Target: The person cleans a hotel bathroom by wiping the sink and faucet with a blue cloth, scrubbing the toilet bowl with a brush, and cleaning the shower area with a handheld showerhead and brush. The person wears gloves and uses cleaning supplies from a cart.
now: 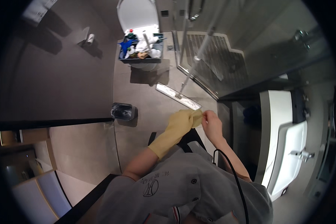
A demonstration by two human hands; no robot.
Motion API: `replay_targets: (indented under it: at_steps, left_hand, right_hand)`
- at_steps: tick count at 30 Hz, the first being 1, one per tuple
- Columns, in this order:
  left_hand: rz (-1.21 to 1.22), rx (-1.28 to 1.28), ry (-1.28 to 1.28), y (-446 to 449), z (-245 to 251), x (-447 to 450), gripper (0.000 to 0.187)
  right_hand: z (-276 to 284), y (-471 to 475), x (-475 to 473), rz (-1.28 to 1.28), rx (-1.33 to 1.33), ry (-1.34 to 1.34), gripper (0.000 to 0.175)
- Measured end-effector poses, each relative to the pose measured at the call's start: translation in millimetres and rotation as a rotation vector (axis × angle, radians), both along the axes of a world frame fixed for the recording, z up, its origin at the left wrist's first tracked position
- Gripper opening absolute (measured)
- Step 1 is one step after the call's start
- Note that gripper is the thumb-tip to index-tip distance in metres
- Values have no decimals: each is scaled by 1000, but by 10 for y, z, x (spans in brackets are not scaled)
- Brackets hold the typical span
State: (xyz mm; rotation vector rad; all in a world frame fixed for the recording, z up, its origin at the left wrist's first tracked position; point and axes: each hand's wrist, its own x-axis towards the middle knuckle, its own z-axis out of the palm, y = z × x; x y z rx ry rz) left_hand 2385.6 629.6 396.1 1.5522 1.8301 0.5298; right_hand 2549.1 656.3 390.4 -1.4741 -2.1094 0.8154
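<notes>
A yellow rubber glove covers my left hand point(182, 120) and most of the forearm. My left fingers are closed on a second yellow rubber glove point(196, 119), which hangs between the two hands. My bare right hand point(212, 124) pinches the edge of that glove with its fingertips. Just beyond the hands, a flat mop point(179, 96) with a long pale pole rests on the tiled floor, its pole leaning up towards the glass shower screen.
A caddy point(141, 60) of cleaning bottles and cloths sits on the toilet point(138, 14). A black-lined waste bin point(123, 111) stands on the floor at left. The shower's slatted floor point(210, 53) lies behind glass. At right is a washbasin point(288, 156) on a white counter.
</notes>
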Motion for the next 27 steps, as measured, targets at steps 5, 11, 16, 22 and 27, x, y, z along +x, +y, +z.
replay_targets:
  at_steps: [5,11,16,22,27]
  left_hand:
    - [253,-26,134,372,-221,-665,27]
    - [178,424,35,1083,52,-1579,32]
    - [122,393,-35,1523,140,-1964,42]
    - [38,520,-51,2243,124,-2483,42]
    - [79,457,-213,2981,125,-2965,30]
  right_hand:
    - [-5,523,-1125,197,-357,218,25]
    - [-260,1498,-2045,41,-1559,1206,47]
    - [-260,2240,-2853,391,-1074,1118,51]
    - [-447,3295,-3722,500,-758,396,43]
    - [-286,3864,-4305,739,-961,790,38]
